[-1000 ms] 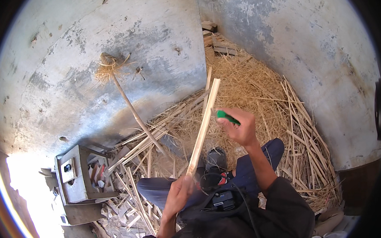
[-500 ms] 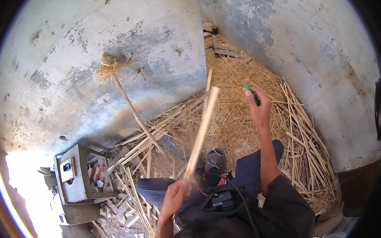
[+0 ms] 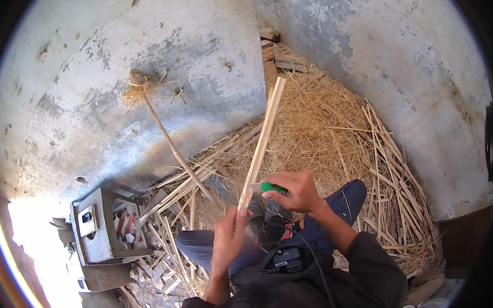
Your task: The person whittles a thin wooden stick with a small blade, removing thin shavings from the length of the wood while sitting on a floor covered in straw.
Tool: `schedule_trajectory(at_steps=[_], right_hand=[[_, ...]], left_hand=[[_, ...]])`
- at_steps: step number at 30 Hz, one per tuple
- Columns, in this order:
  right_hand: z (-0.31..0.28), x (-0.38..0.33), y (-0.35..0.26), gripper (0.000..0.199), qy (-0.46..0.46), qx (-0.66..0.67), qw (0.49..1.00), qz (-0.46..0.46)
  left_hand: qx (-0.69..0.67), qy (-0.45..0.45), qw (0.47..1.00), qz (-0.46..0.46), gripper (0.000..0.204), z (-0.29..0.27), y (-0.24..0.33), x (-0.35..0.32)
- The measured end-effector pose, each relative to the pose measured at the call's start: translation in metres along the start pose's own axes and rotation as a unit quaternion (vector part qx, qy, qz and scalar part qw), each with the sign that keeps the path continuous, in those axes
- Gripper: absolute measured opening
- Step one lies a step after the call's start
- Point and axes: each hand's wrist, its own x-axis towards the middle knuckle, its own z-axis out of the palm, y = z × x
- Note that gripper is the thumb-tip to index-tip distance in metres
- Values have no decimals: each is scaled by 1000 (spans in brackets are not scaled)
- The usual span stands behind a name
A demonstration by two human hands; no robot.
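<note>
Between my two grips, the blade of the knife (image 3: 273, 187) reaches the strip of wood (image 3: 265, 137) just above my left grip (image 3: 230, 230); whether it bites in, I cannot tell. I have the left grip closed around the strip's lower end, with the rest running up and slightly right, away from it. My right grip (image 3: 298, 192) is closed around the knife's green handle, near the left one and a little higher. Beyond both grips spreads a heap of shavings (image 3: 332, 113), and thin sticks (image 3: 394, 197) lie to the right of the right grip. Up and left of the left grip, a pole (image 3: 167, 136) with a straw-wrapped top slants in front of the wall (image 3: 211, 63). Farther left of that grip I see a grey box (image 3: 100, 248).
</note>
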Motion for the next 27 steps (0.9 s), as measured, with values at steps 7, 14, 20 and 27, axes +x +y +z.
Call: schedule_trajectory(at_steps=[7, 14, 20, 27], right_hand=[[8, -4, -5, 33, 12, -27, 1000, -8], [7, 0, -13, 34, 39, -88, 995, -27], [7, 1, -14, 34, 56, -107, 992, -38], [2, 2, -2, 35, 108, -135, 985, -10]], left_hand=[[47, 14, 998, 48, 27, 2, 15, 1], [56, 24, 997, 39, 27, 4, 13, -2], [56, 18, 998, 28, 27, 2, 19, -4], [61, 3, 998, 7, 28, 0, 20, -9]])
